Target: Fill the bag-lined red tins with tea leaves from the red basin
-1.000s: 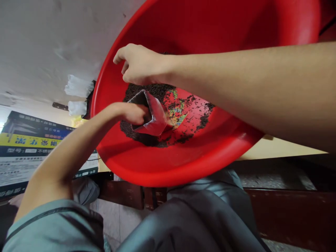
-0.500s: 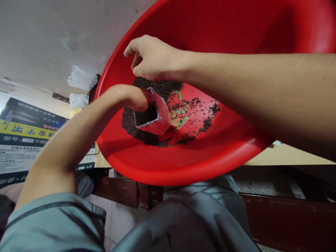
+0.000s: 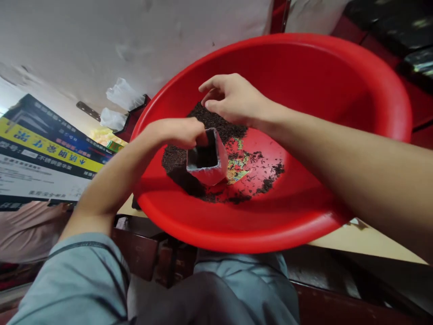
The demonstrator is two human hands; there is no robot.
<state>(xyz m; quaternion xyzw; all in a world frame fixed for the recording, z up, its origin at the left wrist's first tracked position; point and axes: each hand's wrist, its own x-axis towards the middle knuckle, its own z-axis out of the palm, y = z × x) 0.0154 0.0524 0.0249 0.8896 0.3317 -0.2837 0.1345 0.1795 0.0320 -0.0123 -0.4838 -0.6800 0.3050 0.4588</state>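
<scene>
Inside a big red plastic basin stands a small pinkish bag with a square open mouth and a silvery lining. My left hand is closed at the far left edge of the bag's mouth, with fingertips hidden inside it. Dark loose dried leaves, looking like tea, are heaped behind and left of the bag. Above that heap hovers my right hand, its fingers loosely bent and apart, holding nothing visible. Thinner scraps of leaf lie over the printed pattern on the basin's floor.
The basin rests on a pale tabletop. On the left is a printed cardboard box, and crumpled clear plastic bags lie behind it. A grey wall rises at the back. Dark red wood shows below the table.
The view has shifted, showing more of the basin. My left hand has come partly out of the bag, from deep inside to its rim. My right hand stays above the leaves.
</scene>
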